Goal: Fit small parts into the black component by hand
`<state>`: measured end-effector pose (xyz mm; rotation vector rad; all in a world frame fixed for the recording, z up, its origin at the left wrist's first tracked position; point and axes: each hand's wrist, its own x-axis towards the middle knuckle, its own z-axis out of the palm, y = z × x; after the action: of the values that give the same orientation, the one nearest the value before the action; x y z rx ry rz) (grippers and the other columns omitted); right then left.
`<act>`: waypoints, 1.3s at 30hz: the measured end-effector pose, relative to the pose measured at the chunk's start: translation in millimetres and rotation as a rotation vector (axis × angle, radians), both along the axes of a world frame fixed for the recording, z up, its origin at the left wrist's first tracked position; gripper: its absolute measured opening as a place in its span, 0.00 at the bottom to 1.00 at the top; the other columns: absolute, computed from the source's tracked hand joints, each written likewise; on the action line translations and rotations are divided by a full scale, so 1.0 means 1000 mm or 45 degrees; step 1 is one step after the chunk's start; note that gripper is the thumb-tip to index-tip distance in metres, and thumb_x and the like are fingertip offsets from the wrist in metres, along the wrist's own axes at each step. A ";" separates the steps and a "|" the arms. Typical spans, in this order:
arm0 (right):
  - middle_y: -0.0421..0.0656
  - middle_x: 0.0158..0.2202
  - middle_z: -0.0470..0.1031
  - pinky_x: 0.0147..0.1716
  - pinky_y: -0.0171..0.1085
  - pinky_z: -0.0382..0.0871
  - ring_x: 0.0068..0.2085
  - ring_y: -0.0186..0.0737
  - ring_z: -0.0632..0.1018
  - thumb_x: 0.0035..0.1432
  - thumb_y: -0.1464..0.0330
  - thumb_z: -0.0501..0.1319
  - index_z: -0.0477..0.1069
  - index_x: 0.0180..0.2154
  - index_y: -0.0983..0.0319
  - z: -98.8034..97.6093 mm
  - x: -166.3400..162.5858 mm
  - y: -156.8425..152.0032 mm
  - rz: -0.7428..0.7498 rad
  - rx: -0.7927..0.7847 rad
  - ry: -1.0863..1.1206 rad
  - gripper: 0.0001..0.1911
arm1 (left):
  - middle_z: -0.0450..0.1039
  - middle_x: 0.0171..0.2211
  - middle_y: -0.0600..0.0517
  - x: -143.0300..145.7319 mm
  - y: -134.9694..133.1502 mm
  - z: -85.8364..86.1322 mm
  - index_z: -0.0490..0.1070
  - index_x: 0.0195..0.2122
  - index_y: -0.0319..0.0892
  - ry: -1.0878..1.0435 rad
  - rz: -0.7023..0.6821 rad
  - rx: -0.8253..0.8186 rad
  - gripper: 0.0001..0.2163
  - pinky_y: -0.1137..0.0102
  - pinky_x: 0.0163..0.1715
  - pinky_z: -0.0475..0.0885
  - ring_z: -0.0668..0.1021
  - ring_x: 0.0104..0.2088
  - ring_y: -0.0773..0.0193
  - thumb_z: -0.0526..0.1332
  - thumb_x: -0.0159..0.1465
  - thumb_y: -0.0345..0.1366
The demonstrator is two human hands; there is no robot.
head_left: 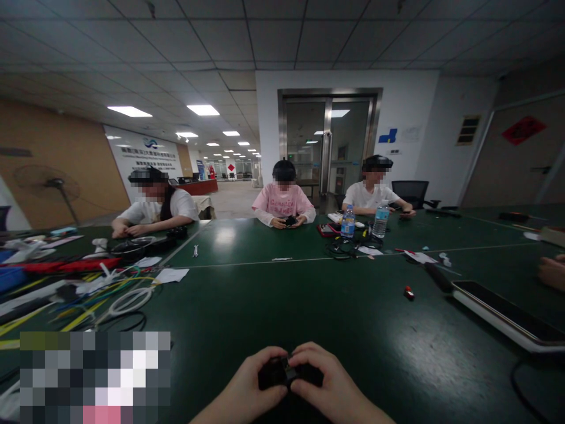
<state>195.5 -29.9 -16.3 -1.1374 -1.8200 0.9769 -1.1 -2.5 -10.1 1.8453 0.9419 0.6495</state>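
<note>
Low in the middle of the head view, my left hand [256, 380] and my right hand [320, 380] meet around a small black object [289, 372]. Both hands are closed on it, thumbs at the near side and index fingers at the far side. A small shiny dark part shows between the fingertips. The rest of the object is covered by my fingers and too dark to name. The green tabletop [282, 312] lies beneath and beyond my hands.
Cables [128, 303] and tools crowd the left side. A white-edged device with a dark top [507, 312] lies at right, near a small red item [409, 292]. Water bottles [348, 222] stand farther back. Several people sit around the table; one hand [551, 271] shows at the right edge.
</note>
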 end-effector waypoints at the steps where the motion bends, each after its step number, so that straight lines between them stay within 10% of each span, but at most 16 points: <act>1: 0.43 0.44 0.72 0.46 0.40 0.67 0.45 0.43 0.75 0.49 0.71 0.65 0.75 0.39 0.57 0.000 0.000 0.000 0.002 -0.001 0.001 0.13 | 0.74 0.42 0.49 0.000 0.000 0.000 0.69 0.45 0.40 0.005 -0.001 0.011 0.19 0.66 0.46 0.69 0.75 0.44 0.56 0.61 0.50 0.26; 39: 0.43 0.43 0.73 0.44 0.39 0.67 0.44 0.42 0.75 0.46 0.75 0.66 0.76 0.38 0.57 -0.001 -0.002 0.001 0.009 0.015 -0.063 0.14 | 0.72 0.39 0.51 -0.001 0.004 -0.013 0.66 0.43 0.43 0.137 -0.043 0.196 0.18 0.70 0.40 0.69 0.74 0.39 0.60 0.60 0.50 0.26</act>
<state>193.8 -28.4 -17.7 -1.1582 -1.8676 0.9485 -2.3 1.3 -22.7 2.0452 0.9505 0.6217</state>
